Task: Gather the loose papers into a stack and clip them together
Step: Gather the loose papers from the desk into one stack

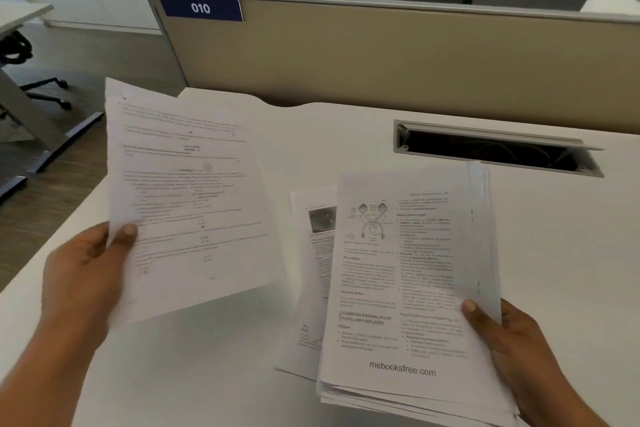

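My left hand (pixel 86 270) pinches the lower left edge of a single printed sheet (pixel 194 198) and holds it up above the white desk (pixel 346 135), thumb on top. My right hand (pixel 505 347) grips the lower right edge of a thick stack of printed papers (pixel 405 288), raised slightly off the desk; its top page shows an eye diagram and text. Another printed sheet (pixel 311 253) lies on the desk, partly under the stack's left side. No clip is visible.
A beige partition (pixel 381 55) with a blue "010" label stands along the desk's far edge. An open cable slot (pixel 498 149) is set into the desk at the back right. An office chair base (pixel 45 90) and another desk's legs stand on the floor to the left.
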`<state>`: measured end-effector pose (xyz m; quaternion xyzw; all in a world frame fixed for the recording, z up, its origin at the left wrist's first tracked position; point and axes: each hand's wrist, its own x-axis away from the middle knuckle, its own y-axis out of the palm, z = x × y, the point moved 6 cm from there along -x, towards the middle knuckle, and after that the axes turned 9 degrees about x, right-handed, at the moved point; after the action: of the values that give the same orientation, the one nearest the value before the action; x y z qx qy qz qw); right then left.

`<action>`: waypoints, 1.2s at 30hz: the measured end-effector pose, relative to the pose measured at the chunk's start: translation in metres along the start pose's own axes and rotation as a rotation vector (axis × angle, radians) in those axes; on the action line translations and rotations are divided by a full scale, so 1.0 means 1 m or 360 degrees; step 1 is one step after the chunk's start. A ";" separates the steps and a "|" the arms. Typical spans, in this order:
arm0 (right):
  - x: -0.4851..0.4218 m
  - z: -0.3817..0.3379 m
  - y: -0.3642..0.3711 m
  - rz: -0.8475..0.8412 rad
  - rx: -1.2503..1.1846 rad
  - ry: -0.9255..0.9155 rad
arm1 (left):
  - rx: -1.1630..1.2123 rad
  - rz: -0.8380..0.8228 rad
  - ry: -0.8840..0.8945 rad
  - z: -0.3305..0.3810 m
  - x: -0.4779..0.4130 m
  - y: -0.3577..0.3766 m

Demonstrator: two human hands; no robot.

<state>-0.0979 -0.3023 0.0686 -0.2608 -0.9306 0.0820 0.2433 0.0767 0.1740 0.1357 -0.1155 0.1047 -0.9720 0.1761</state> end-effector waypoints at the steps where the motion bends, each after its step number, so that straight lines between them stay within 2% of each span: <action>1: 0.000 0.000 0.002 -0.0010 -0.0026 0.0005 | 0.0088 -0.0013 0.0029 0.000 0.002 -0.001; 4: 0.000 -0.002 0.004 -0.0014 -0.0058 0.0014 | 0.0270 -0.0181 0.0043 0.030 0.035 0.034; 9: 0.004 -0.008 0.010 -0.0066 -0.0125 0.0061 | 0.0431 -0.0592 -0.0113 0.029 0.069 0.094; 13: 0.006 -0.012 0.014 -0.0080 -0.0140 0.0105 | 0.0447 -0.0756 -0.0137 0.022 0.098 0.137; 19: 0.017 -0.029 0.016 -0.0174 -0.0105 0.0080 | 0.0204 -0.0892 -0.0143 0.017 0.122 0.171; 25: 0.019 -0.036 0.010 -0.0147 -0.0156 0.0052 | -0.0005 -0.0840 -0.0096 0.019 0.121 0.178; 27: 0.021 -0.037 0.011 -0.0180 -0.0181 0.0032 | 0.0045 -0.0936 -0.0300 0.013 0.121 0.181; 30: 0.024 -0.037 0.013 -0.0210 -0.0165 0.0026 | 0.0405 -0.1238 -0.0923 -0.003 0.129 0.192; 31: 0.025 -0.037 0.014 -0.0218 -0.0153 0.0023 | 0.0462 -0.1314 -0.1004 -0.005 0.133 0.194; 36: 0.027 -0.041 0.011 -0.0190 0.0031 -0.0083 | 0.0358 -0.1288 -0.0690 -0.011 0.131 0.197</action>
<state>-0.0927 -0.2776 0.1125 -0.2003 -0.9497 0.0833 0.2260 0.0176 -0.0528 0.1016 -0.3274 -0.0938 -0.9213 -0.1876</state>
